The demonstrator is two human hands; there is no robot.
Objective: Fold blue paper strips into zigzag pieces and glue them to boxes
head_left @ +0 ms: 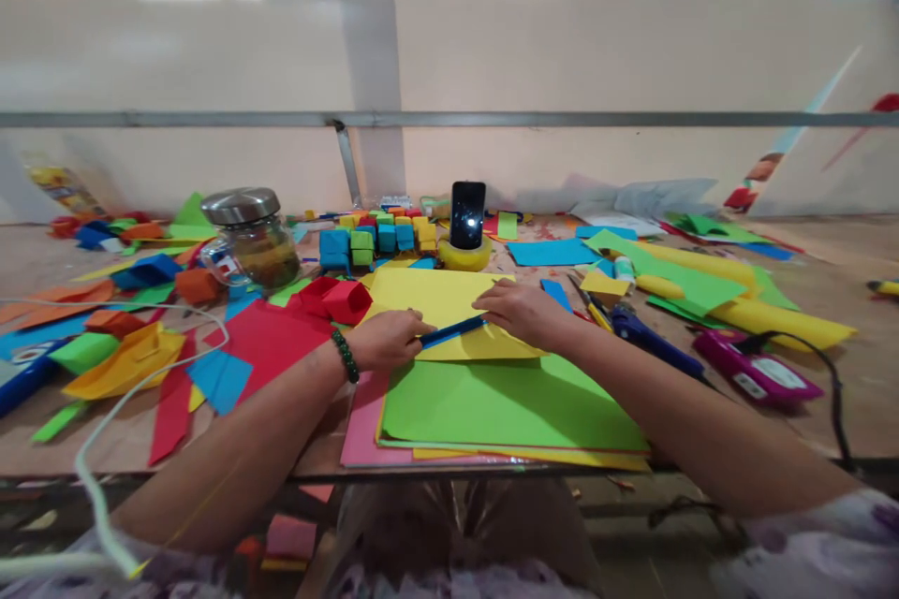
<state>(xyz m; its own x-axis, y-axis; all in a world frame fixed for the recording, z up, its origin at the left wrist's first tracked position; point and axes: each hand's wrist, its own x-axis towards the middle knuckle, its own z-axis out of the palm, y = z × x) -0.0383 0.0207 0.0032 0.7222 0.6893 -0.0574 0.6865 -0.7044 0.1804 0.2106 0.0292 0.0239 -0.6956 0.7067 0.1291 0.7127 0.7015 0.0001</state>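
Note:
A narrow folded strip of blue paper [453,331] lies slantwise over a yellow sheet [449,288]. My left hand [389,338], with a dark beaded bracelet at the wrist, has its fingers closed on the strip's left end. At the right end, the bent fingers of my right hand [523,311] grip it, partly hiding that end. Under the yellow sheet is a stack topped by a green sheet [512,402], with pink and yellow edges showing below. To the left of my left hand sit red folded paper boxes [344,300].
A phone [467,215] stands in a yellow tape roll [464,253] beside several paper cubes [362,247]. A lidded glass jar [259,248] is at left, near a white cable [105,421]. At right lie a blue glue gun [653,340] and a magenta device [755,370].

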